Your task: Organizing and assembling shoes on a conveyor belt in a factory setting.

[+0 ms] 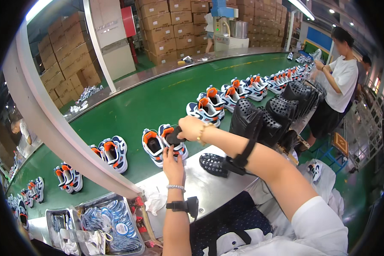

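A white, navy and orange sneaker (181, 150) stands on the green conveyor belt, with its mate (152, 143) just to its left. My right hand (191, 129) is closed around a black insole (173, 135), part of which is inside the sneaker's opening. Hidden parts of the insole cannot be made out. My left hand (173, 163) grips the near end of the same sneaker with its fingertips. A black perforated insole (213, 164) lies on the metal ledge below my right forearm.
Stacks of black perforated insoles (246, 121) stand right of my hands. Rows of sneakers (205, 111) continue along the belt. A white post (68, 115) slants across the left. Metal trays (136, 243) hold blue-white tags. A person (343, 81) stands at the right.
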Demonstrator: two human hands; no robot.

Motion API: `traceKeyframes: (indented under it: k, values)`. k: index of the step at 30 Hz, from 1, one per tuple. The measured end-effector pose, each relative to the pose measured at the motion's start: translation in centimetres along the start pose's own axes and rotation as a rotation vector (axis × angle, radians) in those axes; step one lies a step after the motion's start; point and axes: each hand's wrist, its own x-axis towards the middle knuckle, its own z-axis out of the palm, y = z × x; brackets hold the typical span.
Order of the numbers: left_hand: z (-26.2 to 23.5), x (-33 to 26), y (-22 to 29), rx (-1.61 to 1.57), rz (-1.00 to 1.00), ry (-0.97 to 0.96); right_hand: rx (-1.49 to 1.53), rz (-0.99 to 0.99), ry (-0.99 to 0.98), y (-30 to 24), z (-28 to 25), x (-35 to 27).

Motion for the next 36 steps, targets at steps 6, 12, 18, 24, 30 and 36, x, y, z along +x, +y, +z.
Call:
traceKeyframes:
  k: [6, 12, 18, 24, 30, 36]
  values:
    - [-0.2, 0.4, -0.8, -0.009, -0.006, 0.072, -0.096, -0.024, 0.098, -1.5, 5.3, 4.2]
    - [-0.7, 0.7, -0.2, -0.031, -0.050, 0.051, -0.355, -0.088, 0.231, -2.3, 9.3, 5.6]
    - [-0.4, 0.7, -1.3, -0.035, -0.030, 0.051, -0.218, 0.179, 0.192, -3.6, 12.3, 7.1]
    - [-0.2, 0.5, -1.5, -0.133, -0.045, 0.105, -0.046, 0.396, 0.065, -4.2, 12.8, 8.5]
    - [0.0, 0.7, -1.7, -0.004, -0.068, 0.149, -0.032, 0.355, 0.100, -3.3, 12.7, 8.6]
    - [0.6, 0.9, -1.9, 0.005, -0.046, 0.166, -0.146, 0.287, 0.180, -3.3, 13.3, 8.8]
